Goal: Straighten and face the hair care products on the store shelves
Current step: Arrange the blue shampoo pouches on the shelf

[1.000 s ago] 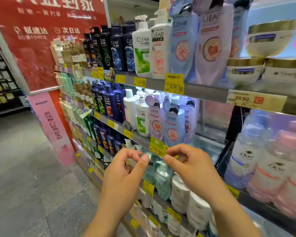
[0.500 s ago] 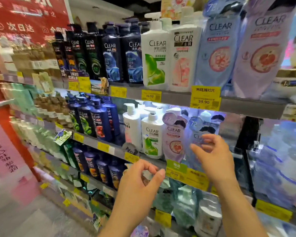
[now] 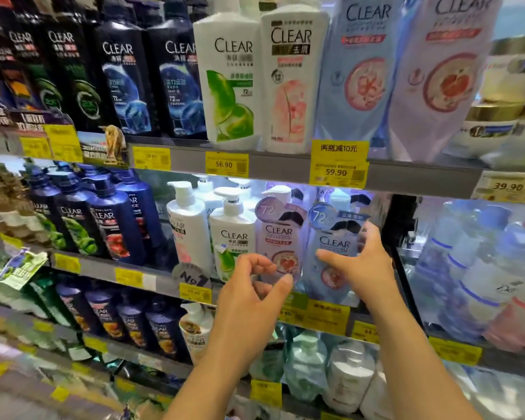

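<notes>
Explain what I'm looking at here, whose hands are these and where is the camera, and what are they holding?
There is no machine here. A person wears a camera on the head, and it looks forward and down, so you see their two bare arms reaching out to store shelves. The shelves carry rows of shampoo bottles, dark ones on the left and white and pastel ones on the right, with yellow price tags along the edges. The right hand has its grip on a light blue bottle on the middle shelf, thumb on the front and fingers round its right side. The left hand hangs in front of the pink bottle beside it, fingers loosely curled, holding nothing.
</notes>
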